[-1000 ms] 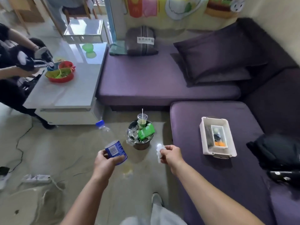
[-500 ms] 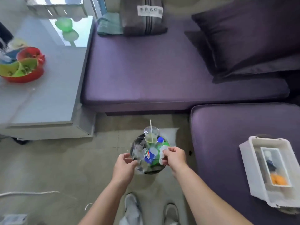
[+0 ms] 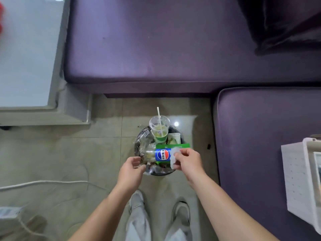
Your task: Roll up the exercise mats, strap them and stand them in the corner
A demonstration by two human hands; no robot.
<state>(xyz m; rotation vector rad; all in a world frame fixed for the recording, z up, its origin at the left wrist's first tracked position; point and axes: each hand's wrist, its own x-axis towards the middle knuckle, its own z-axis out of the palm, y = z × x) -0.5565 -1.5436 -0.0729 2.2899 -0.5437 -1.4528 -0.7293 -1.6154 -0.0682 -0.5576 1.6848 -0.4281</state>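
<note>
The person stands over a small round waste bin on the tiled floor; both hands are extended above it.

Left hand: positioned at the near-left rim of the bin, fingers loosely curled and apart, holding nothing. It is just beside crumpled clear plastic wrap that spills over the bin's left side.

Right hand: positioned at the near-right rim, fingers pinched on a crumpled white tissue.

Between the two hands, a plastic bottle with a blue label lies on its side on top of the rubbish. Just beyond it lies a flat green wrapper. Farther from the hands, a clear cup with a white straw stands upright in the bin, holding pale green liquid. A white paper cup sits to its right.

Beyond the bin runs a purple sofa, and its second section lies to the right of the right hand. A white plastic box rests on that section. A pale desk stands far left of the left hand. A white cable runs across the floor near the left forearm.

The exercise mats cannot be located in this view.
</note>
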